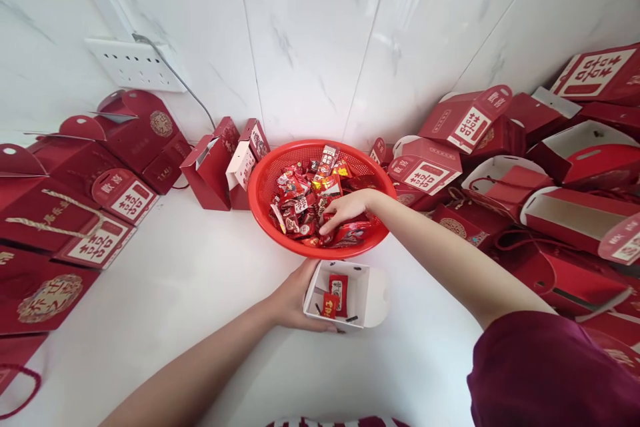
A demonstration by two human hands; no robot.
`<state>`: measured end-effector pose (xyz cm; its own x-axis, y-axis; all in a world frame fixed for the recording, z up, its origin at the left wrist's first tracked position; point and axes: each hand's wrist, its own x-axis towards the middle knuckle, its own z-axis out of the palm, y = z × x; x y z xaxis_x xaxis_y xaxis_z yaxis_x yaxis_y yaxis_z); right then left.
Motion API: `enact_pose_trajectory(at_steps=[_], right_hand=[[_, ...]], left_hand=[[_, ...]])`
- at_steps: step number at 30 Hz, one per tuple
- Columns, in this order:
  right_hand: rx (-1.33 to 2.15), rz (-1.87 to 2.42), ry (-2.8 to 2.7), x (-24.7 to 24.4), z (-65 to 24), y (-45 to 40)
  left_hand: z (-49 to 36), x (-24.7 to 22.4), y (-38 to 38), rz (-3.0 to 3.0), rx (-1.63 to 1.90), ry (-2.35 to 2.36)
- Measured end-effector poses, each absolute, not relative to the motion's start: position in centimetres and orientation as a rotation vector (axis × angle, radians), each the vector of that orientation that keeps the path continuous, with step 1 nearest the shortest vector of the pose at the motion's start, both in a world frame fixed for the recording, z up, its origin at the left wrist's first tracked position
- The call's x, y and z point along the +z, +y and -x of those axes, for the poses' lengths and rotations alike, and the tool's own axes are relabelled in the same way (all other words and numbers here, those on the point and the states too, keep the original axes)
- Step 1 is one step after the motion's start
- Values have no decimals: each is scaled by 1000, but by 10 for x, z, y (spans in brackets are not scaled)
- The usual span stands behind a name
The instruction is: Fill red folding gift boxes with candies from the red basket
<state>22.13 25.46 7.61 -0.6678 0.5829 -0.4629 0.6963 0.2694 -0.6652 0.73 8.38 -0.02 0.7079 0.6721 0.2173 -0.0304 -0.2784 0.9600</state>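
Note:
My left hand (299, 301) is wrapped round the left side of a small candy box (320, 320), which is open at the top and white inside. Two red wrapped candies (339, 295) lie at its bottom, and its white flap (376, 297) stands out to the right. Just beyond it is a red plastic basket (257, 213) full of wrapped candies (300, 203), mostly red. My right hand (345, 210) reaches into this basket from the right, fingers bent down among the candies. Its fingertips are partly hidden, so what they grip is unclear.
Red gift boxes (125, 200), some with rope handles, crowd the left side. Two upright boxes (213, 167) stand left of the basket. More red boxes (430, 177) are heaped on the right. Behind are a tiled wall (310, 33) and a socket strip (133, 65) with a cable.

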Motion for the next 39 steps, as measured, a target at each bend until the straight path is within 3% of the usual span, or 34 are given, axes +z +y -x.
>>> enact_pose_trajectory(at_steps=[9, 17, 19, 22, 24, 29, 31, 39], right_hand=[[-1474, -1048, 2531, 77, -223, 252], [-1278, -1643, 2997, 92, -222, 239], [-1378, -1424, 3019, 106, -223, 225], [-1478, -772, 2831, 126, -231, 205], [-1319, -719, 2758, 129, -239, 200], [-271, -1650, 2766, 110, -248, 206], [6, -1824, 2759, 103, -246, 205], [-509, -1590, 2608, 86, -231, 193]], left_hand=[[-7, 0, 82, -1750, 739, 543], [-6, -1, 82, -1810, 732, 553], [-6, -1, 82, -1825, 744, 553], [-6, -1, 82, -1840, 758, 554], [-6, -1, 82, -1850, 749, 561], [-6, 2, 83, -1859, 741, 554], [-6, 2, 83, -1863, 737, 558], [-6, -1, 83, -1883, 736, 576]])
